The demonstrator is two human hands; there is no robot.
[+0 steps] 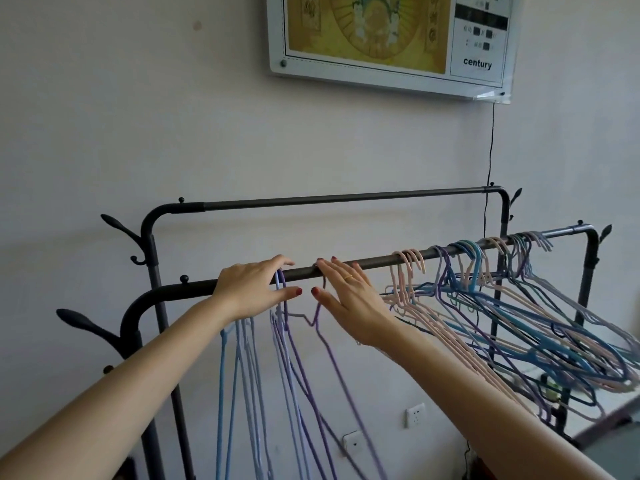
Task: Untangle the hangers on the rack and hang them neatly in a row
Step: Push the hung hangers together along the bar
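Note:
A black clothes rack has a near rail (374, 260) running from lower left up to the right. My left hand (254, 287) rests on this rail with its fingers over the hooks of several blue and lilac hangers (242, 372) that hang straight down. My right hand (349, 296) is beside it, fingers spread against the rail, next to the hook of a purple hanger (329, 344). Whether either hand grips a hook is hidden. Further right, a tangled bunch of pink, blue and purple hangers (512, 306) crowds the rail, swung out to the right.
A second, higher rail (339, 198) runs behind, close to the wall. Black coat pegs (86, 323) stick out at the rack's left end. A framed calendar (388, 39) hangs above, its cord dropping behind the rack. Two wall sockets (415, 414) sit low down.

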